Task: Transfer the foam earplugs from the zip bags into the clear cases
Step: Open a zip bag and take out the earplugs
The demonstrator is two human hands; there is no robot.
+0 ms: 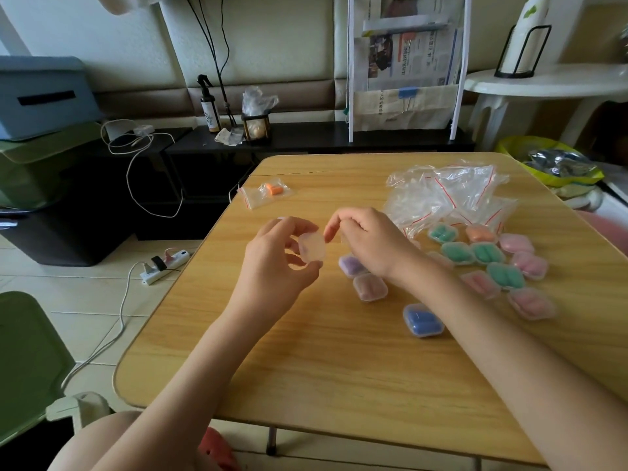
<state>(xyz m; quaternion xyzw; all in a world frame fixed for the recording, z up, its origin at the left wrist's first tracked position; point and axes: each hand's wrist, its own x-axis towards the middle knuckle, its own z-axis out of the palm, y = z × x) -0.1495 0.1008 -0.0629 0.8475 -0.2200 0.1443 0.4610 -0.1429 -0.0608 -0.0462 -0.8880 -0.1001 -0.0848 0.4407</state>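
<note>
One clear case (312, 246), light, rigid and likely slippery, pinched by its edges in left hand (275, 263) fingers; right hand (370, 243) fingertips pinch its rim.

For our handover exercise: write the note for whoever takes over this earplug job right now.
Left hand grips a clear case, seemingly empty; right hand pinches at its edge. One zip bag with orange earplugs lies at the table's far left. Done: filled cases on the right beside the emptied bags. Left: the orange pair.
</note>
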